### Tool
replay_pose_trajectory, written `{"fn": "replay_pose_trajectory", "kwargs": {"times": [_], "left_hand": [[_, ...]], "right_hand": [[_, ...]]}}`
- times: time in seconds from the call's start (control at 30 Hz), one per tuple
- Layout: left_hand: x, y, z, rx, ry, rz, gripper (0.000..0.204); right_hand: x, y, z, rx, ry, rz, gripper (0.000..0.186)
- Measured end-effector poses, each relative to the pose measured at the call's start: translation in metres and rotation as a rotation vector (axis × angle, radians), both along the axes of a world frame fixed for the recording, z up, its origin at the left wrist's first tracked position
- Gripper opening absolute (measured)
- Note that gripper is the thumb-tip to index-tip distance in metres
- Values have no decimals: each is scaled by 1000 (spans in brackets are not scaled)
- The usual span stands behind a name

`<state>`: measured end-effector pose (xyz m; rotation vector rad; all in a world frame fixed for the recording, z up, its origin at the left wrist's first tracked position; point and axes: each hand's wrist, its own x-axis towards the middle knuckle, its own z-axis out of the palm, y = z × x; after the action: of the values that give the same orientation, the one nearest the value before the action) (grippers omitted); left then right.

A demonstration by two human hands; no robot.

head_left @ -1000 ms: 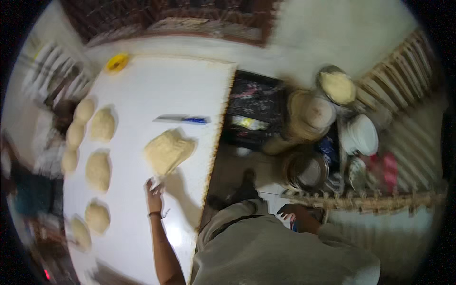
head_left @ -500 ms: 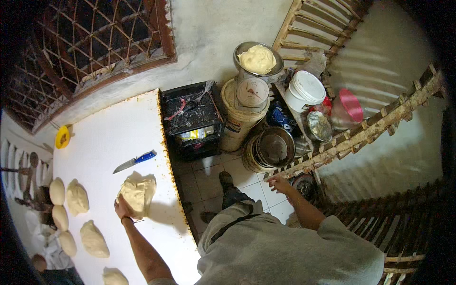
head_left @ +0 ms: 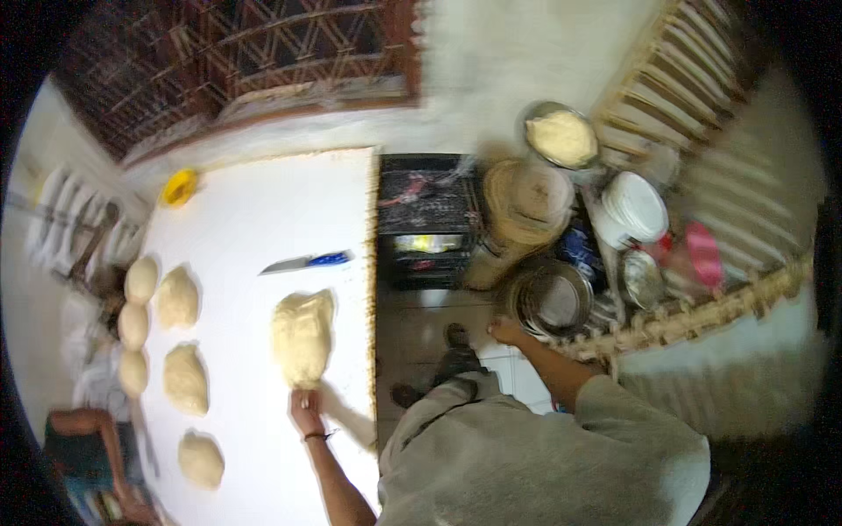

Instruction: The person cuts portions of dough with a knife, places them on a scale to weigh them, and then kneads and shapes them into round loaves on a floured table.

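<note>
Left grip (head_left: 306, 414): curled at dough (head_left: 301, 342), hold unclear
Dough: pale, creased, elongated
Grip shift: dough's left side to near end

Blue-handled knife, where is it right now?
In the head view, left of centre, the knife lies on the white table, beyond the dough piece nearest the left hand.

Blur softens the left fingers (head_left: 303, 400) at the lower end of the dough lump (head_left: 303, 337), left of centre, so their grip cannot be told. The right fingers (head_left: 502, 333), right of centre, are smeared too, their hold unclear. The tabletop (head_left: 263, 473) runs out past the lower edge. At lower left a blurred co-worker (head_left: 88, 447) is cut by the dark rim. The top edge crops the window grille (head_left: 237, 53).
</note>
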<state>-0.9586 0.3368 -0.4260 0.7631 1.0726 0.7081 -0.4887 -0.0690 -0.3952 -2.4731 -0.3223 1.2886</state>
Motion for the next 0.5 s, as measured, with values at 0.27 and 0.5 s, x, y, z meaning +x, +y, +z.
{"fn": "replay_pose_trajectory", "kwargs": {"times": [0.27, 0.5], "left_hand": [[19, -199, 113, -2, 240, 203, 28], [34, -270, 72, 418, 482, 116, 24]], "right_hand": [[4, 308, 95, 503, -783, 539, 63], [37, 368, 61, 490, -247, 499, 46]]}}
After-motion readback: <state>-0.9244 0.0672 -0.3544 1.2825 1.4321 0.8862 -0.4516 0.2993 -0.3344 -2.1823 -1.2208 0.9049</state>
